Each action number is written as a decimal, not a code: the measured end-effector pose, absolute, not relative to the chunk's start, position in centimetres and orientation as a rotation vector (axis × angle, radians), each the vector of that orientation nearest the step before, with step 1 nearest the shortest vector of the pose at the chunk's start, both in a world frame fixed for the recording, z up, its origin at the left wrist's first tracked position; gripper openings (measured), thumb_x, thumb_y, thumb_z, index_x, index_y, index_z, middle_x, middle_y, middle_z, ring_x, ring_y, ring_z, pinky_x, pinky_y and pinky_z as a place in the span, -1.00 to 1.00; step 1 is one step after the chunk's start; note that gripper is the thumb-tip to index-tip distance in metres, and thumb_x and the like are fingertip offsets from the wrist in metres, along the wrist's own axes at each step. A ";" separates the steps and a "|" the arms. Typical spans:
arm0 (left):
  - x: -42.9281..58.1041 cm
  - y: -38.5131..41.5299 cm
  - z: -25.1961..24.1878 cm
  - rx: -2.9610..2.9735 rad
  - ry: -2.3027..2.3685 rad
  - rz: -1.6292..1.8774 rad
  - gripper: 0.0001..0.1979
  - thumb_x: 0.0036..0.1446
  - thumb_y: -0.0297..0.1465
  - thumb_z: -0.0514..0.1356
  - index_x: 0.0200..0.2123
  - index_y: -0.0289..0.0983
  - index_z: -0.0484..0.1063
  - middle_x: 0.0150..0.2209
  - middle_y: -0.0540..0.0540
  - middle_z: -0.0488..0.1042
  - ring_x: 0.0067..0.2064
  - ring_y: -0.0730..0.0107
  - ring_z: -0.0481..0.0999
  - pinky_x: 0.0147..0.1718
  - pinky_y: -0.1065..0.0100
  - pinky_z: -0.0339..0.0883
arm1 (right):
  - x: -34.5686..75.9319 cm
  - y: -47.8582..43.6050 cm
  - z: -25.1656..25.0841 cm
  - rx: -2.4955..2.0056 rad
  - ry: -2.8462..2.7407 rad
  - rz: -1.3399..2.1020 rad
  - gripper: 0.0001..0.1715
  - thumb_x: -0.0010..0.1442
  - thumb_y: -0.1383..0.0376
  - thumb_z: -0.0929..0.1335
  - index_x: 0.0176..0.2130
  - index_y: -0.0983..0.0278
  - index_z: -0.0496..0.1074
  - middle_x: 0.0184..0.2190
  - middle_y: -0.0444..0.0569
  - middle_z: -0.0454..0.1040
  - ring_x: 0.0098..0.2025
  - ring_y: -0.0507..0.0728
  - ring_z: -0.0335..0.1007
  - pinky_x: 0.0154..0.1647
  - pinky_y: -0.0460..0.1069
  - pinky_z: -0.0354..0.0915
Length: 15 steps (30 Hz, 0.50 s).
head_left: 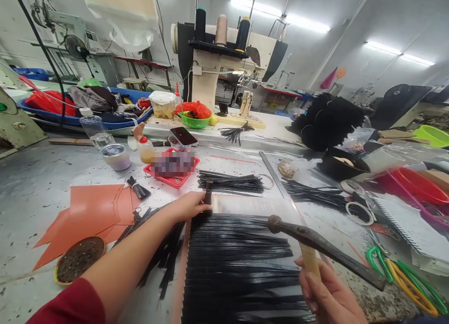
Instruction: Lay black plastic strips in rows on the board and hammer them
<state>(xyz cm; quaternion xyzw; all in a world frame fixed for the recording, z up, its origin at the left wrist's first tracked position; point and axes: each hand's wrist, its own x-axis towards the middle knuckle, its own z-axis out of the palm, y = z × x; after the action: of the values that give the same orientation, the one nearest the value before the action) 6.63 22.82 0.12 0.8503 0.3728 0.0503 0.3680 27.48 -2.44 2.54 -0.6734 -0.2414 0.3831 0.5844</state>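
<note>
My left hand (192, 205) is closed around a dark upright metal punch (209, 190), its lower end at the left edge of a mat of black strips (238, 268). The strips lie side by side on a pale board (252, 205). My right hand (326, 291) grips the pale wooden handle of a hammer (315, 235). Its dark metal head is raised over the right part of the strips, apart from the punch. A bundle of loose black strips (231, 181) lies just beyond the punch.
Orange leather sheets (94, 207) and a round dish of dark bits (80, 258) lie left. A red basket (171, 180), a phone (184, 137) and a sewing machine (205, 81) are farther back. Green and yellow-handled scissors (403, 277) lie right, near a spiral notebook (400, 221).
</note>
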 end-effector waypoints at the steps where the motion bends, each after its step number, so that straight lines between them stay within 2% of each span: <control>1: 6.6 22.8 0.1 2.192 0.951 0.129 -0.81 0.10 -0.32 0.16 -0.26 -0.34 0.36 -0.33 -0.05 0.41 -0.32 0.39 0.40 -0.29 0.27 0.30 | 27.4 -2.4 2.6 -1.572 -0.572 0.893 -0.53 -0.11 -0.06 0.40 -0.37 0.26 0.41 -0.69 -0.21 0.17 -0.66 -0.07 -0.01 -0.68 -0.17 0.01; 7: 6.7 22.9 -0.2 2.241 0.928 0.140 -0.82 0.09 -0.32 0.16 -0.29 -0.33 0.36 -0.33 -0.05 0.43 -0.32 0.37 0.42 -0.27 0.26 0.28 | 26.8 -2.1 3.1 -1.585 -0.605 0.890 -0.54 -0.11 -0.05 0.41 -0.37 0.25 0.40 -0.69 -0.20 0.18 -0.65 -0.05 0.01 -0.67 -0.15 0.02; 11: 6.7 22.8 -0.2 2.258 0.910 0.168 -0.84 0.06 -0.33 0.15 -0.29 -0.29 0.38 -0.32 -0.06 0.47 -0.30 0.33 0.43 -0.30 0.33 0.27 | 26.6 -1.9 3.3 -1.584 -0.650 0.891 -0.55 -0.08 -0.05 0.39 -0.36 0.26 0.40 -0.69 -0.20 0.20 -0.66 -0.03 0.03 -0.66 -0.13 0.06; 15: 6.7 22.5 -0.2 2.276 0.889 0.204 -0.86 0.03 -0.34 0.14 -0.31 -0.23 0.41 -0.31 -0.05 0.49 -0.27 0.28 0.44 -0.30 0.38 0.25 | 27.1 -1.2 3.3 -1.665 -0.792 0.809 -0.59 -0.08 -0.02 0.39 -0.37 0.25 0.45 -0.65 -0.13 0.31 -0.60 0.04 0.19 -0.58 -0.09 0.20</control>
<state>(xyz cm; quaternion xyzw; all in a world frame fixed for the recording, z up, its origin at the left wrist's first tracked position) 6.65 22.54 -0.20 0.8736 0.3411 0.0785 0.3380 27.14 -1.19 3.30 -0.6988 -0.3326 0.3397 0.5344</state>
